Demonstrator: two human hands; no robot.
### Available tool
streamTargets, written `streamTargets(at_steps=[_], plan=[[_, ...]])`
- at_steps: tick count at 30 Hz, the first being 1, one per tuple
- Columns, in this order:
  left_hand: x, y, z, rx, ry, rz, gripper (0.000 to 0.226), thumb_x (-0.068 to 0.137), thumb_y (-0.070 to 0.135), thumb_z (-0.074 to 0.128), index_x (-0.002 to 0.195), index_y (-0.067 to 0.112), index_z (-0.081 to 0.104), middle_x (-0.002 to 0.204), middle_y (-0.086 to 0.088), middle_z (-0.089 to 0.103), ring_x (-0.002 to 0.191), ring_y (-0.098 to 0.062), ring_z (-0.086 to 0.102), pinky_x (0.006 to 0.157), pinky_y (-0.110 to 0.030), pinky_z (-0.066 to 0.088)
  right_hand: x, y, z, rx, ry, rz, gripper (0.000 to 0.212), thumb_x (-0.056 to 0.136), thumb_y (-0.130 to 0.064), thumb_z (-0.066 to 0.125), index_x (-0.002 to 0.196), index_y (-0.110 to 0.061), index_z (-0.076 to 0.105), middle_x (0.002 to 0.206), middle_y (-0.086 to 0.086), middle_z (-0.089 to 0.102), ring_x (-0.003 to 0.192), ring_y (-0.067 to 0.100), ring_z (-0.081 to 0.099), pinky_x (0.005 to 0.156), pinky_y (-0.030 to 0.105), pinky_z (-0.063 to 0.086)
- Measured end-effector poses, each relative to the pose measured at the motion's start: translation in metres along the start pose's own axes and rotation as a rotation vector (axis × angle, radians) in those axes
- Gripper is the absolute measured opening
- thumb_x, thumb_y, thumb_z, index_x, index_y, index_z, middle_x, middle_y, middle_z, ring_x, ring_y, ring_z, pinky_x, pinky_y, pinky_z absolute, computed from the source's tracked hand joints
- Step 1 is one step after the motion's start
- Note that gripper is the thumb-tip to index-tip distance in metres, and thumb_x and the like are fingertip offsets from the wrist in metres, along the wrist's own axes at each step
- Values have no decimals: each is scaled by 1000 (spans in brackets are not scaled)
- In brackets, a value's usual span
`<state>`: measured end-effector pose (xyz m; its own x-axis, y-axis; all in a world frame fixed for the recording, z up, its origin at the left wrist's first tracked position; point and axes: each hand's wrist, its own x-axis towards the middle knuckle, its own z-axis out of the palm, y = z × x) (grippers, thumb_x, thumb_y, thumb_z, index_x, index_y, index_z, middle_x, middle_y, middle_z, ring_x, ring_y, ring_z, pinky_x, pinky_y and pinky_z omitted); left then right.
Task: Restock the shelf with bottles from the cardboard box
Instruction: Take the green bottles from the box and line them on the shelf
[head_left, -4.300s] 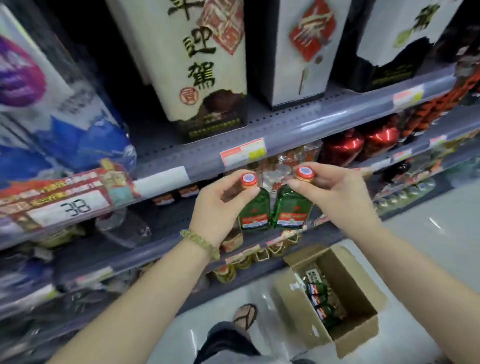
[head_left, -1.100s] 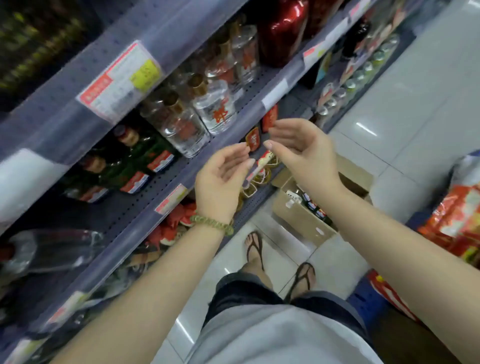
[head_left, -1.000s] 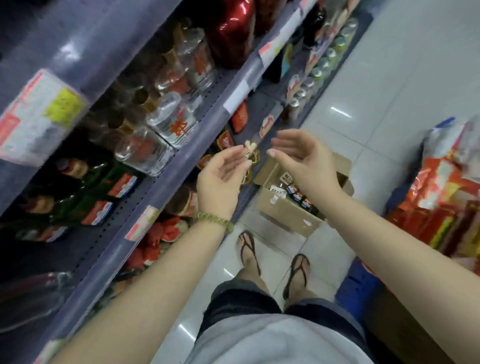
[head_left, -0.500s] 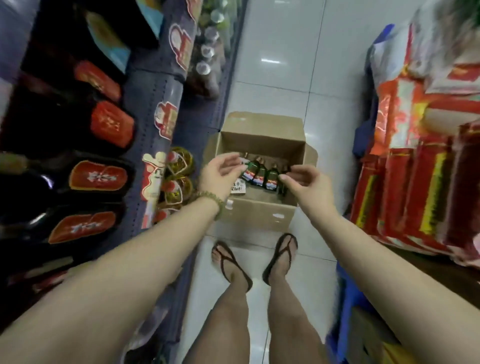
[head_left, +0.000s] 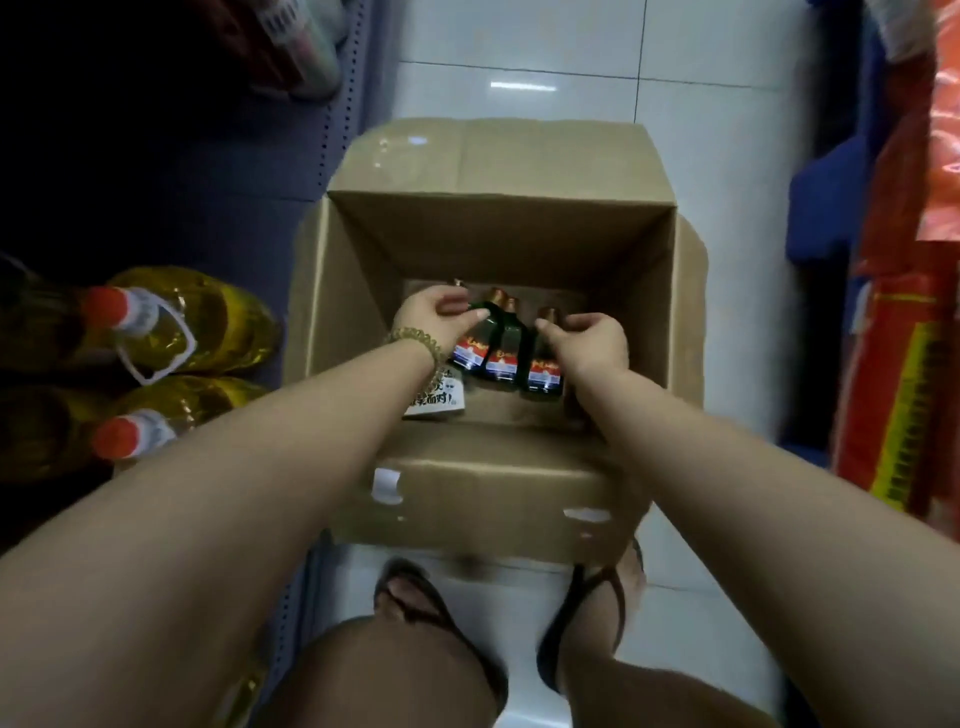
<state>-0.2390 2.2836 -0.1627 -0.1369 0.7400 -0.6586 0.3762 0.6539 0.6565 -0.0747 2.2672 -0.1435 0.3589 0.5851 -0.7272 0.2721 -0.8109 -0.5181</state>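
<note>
Three small green bottles (head_left: 501, 348) lying side by side on the bottom of the open cardboard box (head_left: 498, 239), necks pointing away, directly under and between both hands. Left hand (head_left: 434, 318) curled onto the neck end of the leftmost bottle, fingertips touching it; whether gripped yet, cannot tell. Right hand (head_left: 589, 343) curled over the rightmost bottle, grasp equally unclear. Beaded bracelet (head_left: 415, 340) at the left wrist. White printed card (head_left: 436, 397) just beneath the left forearm. Yellow oil jugs (head_left: 171, 332) well left of the left hand; red sacks (head_left: 904, 312) far right of the right hand.

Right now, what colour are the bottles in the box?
Dark green bottles with red, white and blue labels, seen in the head view.
</note>
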Motion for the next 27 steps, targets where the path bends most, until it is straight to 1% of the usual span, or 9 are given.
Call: streamTargets(at_steps=[4, 8, 11, 14, 16, 18, 19, 23, 27], plan=[[58, -11, 21, 21, -29, -87, 49, 77, 26, 74, 122, 17, 57, 123, -3, 62, 116, -20, 56, 102, -36, 46, 61, 13, 24, -82, 3, 24, 45, 82, -32, 71, 117, -9, 55, 121, 11, 60, 111, 29, 58, 77, 32, 44], [99, -21, 42, 9, -70, -95, 51, 80, 21, 71, 127, 15, 52, 131, -1, 58, 115, -11, 50, 96, -24, 36, 104, 22, 55, -166, 78, 28, 42, 89, -26, 60, 125, -7, 52, 126, 13, 57, 113, 29, 57, 84, 29, 45], [113, -35, 59, 89, -68, -65, 49, 77, 25, 74, 122, 14, 57, 128, -1, 61, 117, -17, 55, 96, -26, 40, 118, 31, 77, -176, 87, 41, 42, 94, -24, 53, 131, -7, 46, 129, 12, 55, 114, 28, 55, 92, 32, 45], [119, -47, 68, 232, -44, -29, 50, 74, 25, 76, 120, 16, 59, 126, -1, 62, 115, -19, 56, 99, -32, 43, 123, 39, 82, -224, 179, 7, 34, 99, -22, 42, 129, -6, 48, 127, 13, 55, 112, 28, 56, 83, 31, 45], [124, -53, 68, 274, -40, 1, 53, 74, 25, 76, 123, 18, 57, 127, 0, 62, 116, -19, 56, 96, -31, 42, 128, 45, 81, -342, 164, -27, 32, 100, -18, 39, 128, -5, 49, 129, 13, 54, 114, 28, 55, 82, 24, 46], [124, -55, 70, 346, -48, 45, 54, 77, 28, 73, 127, 22, 53, 129, 0, 60, 118, -22, 55, 96, -33, 41, 131, 49, 83, -382, 68, -58, 33, 99, -11, 40, 130, -3, 49, 127, 7, 54, 116, 27, 54, 72, 8, 46], [123, -56, 71, 401, -54, 67, 53, 80, 31, 70, 129, 24, 52, 130, 0, 59, 118, -23, 54, 98, -35, 42, 131, 48, 83, -370, 39, -62, 33, 98, -10, 42, 130, -3, 49, 125, 3, 55, 116, 27, 55, 68, 6, 47], [122, -53, 74, 514, -94, 101, 44, 86, 35, 59, 128, 25, 52, 130, -4, 58, 118, -28, 53, 99, -36, 41, 136, 41, 90, -466, 116, -29, 37, 100, -19, 40, 132, -3, 46, 131, 14, 55, 120, 28, 54, 93, 31, 45], [116, -52, 73, 409, -82, 64, 39, 90, 30, 55, 129, 21, 52, 128, -6, 59, 116, -28, 54, 94, -34, 41, 134, 46, 92, -515, 100, -63, 31, 99, -15, 42, 126, -1, 50, 127, 17, 57, 116, 30, 56, 93, 34, 45]])
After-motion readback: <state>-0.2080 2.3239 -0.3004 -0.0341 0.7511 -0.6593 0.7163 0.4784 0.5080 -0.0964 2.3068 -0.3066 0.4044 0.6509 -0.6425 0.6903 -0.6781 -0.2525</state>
